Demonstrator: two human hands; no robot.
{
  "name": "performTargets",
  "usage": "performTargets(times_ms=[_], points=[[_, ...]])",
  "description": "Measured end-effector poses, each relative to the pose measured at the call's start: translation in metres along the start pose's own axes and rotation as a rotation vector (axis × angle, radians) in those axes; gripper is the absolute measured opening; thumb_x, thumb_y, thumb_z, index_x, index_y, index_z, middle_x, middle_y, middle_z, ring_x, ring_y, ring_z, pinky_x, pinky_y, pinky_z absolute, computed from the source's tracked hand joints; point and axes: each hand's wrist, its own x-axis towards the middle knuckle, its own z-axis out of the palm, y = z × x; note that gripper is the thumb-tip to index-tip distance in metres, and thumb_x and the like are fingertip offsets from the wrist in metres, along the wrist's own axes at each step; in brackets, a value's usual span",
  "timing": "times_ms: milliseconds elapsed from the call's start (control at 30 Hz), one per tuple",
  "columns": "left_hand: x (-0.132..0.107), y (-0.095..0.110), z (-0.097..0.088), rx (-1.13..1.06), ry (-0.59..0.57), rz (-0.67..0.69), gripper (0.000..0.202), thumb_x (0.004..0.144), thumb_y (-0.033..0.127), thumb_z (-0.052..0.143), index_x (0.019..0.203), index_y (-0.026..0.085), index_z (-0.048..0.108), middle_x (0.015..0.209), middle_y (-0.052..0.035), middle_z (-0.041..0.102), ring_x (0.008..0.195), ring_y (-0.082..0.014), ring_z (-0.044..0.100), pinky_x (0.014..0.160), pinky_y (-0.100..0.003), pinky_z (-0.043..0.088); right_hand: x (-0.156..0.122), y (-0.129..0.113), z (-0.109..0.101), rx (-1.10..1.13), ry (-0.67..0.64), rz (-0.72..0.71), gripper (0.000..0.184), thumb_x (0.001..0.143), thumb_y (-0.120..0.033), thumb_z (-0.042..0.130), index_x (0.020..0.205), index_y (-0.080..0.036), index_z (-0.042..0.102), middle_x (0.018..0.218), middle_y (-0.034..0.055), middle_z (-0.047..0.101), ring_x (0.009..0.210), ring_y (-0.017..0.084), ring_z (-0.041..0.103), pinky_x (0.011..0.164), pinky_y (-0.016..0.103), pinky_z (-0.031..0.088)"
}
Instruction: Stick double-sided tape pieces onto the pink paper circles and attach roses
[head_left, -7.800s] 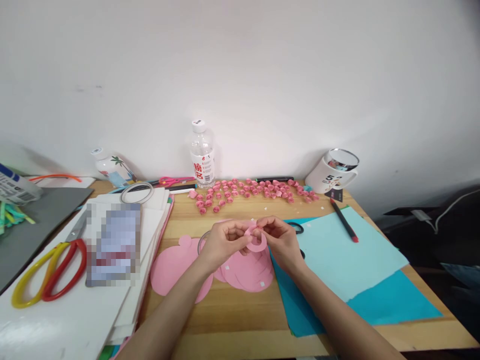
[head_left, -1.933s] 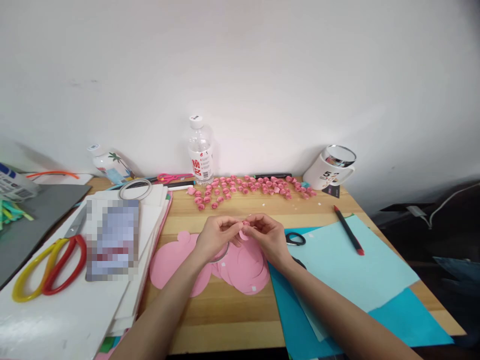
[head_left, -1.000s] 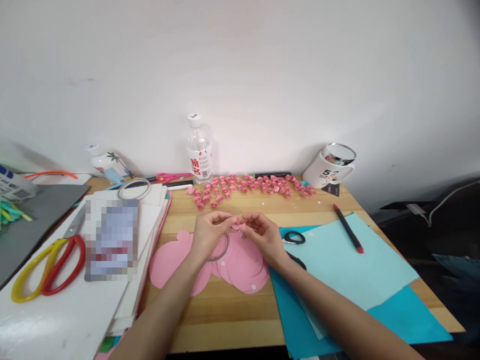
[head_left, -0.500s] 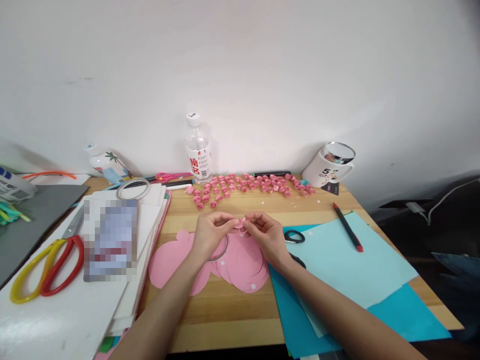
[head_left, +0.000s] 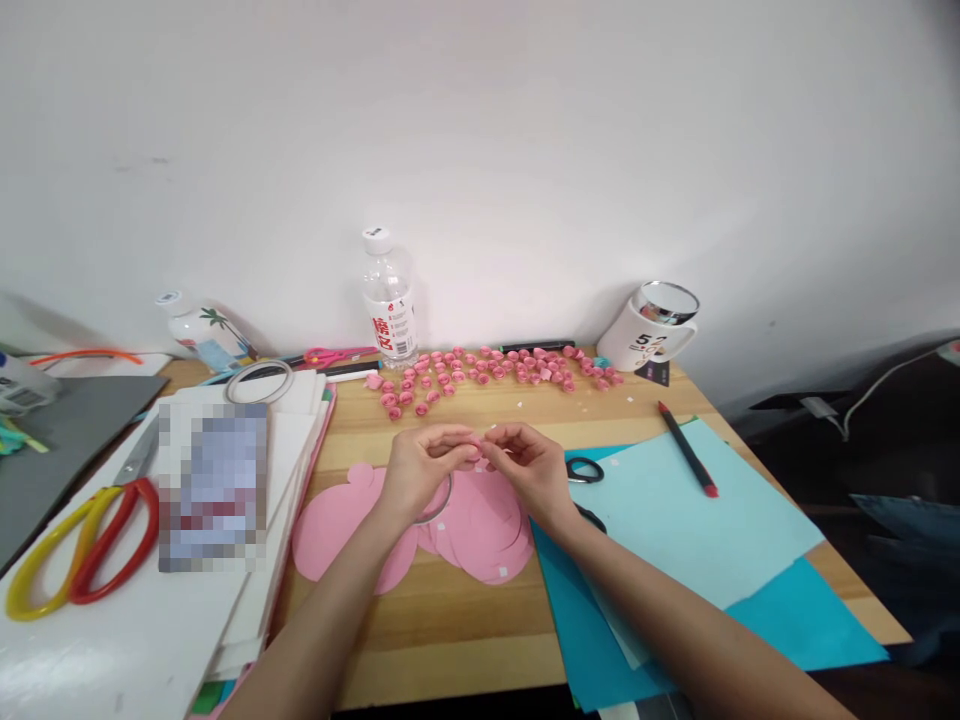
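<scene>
My left hand and my right hand meet fingertip to fingertip, both pinching a small piece of pink paper that is mostly covered by the fingers. Beneath them lie overlapping pink paper circles, with another pink circle to the left. A roll of tape rests on the circles, partly behind my left wrist. Black-handled scissors lie beside my right hand, half hidden by the wrist. Many small rolled pink paper flowers are spread along the back of the table.
A clear bottle and a white mug stand near the wall. Light blue paper with a pen is on the right. Red-and-yellow scissors and another tape roll lie on white sheets at left.
The view has shifted slightly. Both hands stay together, and the pink paper between the fingertips looks smaller and more tightly enclosed.
</scene>
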Motion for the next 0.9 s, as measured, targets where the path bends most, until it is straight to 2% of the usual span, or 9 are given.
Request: performTargets(times_ms=[333, 633, 900], points=[[0.002, -0.002, -0.003, 0.111, -0.039, 0.079, 0.015, 0.057, 0.020, 0.074, 0.071, 0.014, 0.073, 0.068, -0.0047, 0.073, 0.063, -0.0184, 0.069, 0.066, -0.029, 0.058, -0.001, 0.002, -0.004, -0.192, -0.036, -0.164, 0.008, 0.073, -0.025, 0.067, 0.078, -0.019, 0.064, 0.073, 0.0020, 0.068, 0.062, 0.014, 0.064, 0.059, 0.027, 0.055], [0.007, -0.015, -0.012, 0.369, -0.119, 0.256, 0.014, 0.067, 0.018, 0.067, 0.079, 0.017, 0.074, 0.077, -0.0041, 0.074, 0.068, -0.0168, 0.067, 0.064, -0.025, 0.054, -0.003, -0.002, -0.003, -0.465, -0.034, -0.378, 0.007, 0.075, -0.015, 0.060, 0.078, -0.019, 0.065, 0.073, 0.0031, 0.069, 0.062, 0.014, 0.066, 0.060, 0.026, 0.056], [0.008, -0.014, -0.015, 0.507, -0.136, 0.319, 0.012, 0.072, 0.019, 0.064, 0.080, 0.018, 0.073, 0.076, -0.0031, 0.073, 0.067, -0.0161, 0.066, 0.063, -0.024, 0.051, -0.002, 0.002, -0.006, -0.464, -0.075, -0.371, 0.007, 0.079, -0.016, 0.059, 0.081, -0.019, 0.064, 0.074, 0.0029, 0.070, 0.063, 0.014, 0.065, 0.062, 0.027, 0.056]])
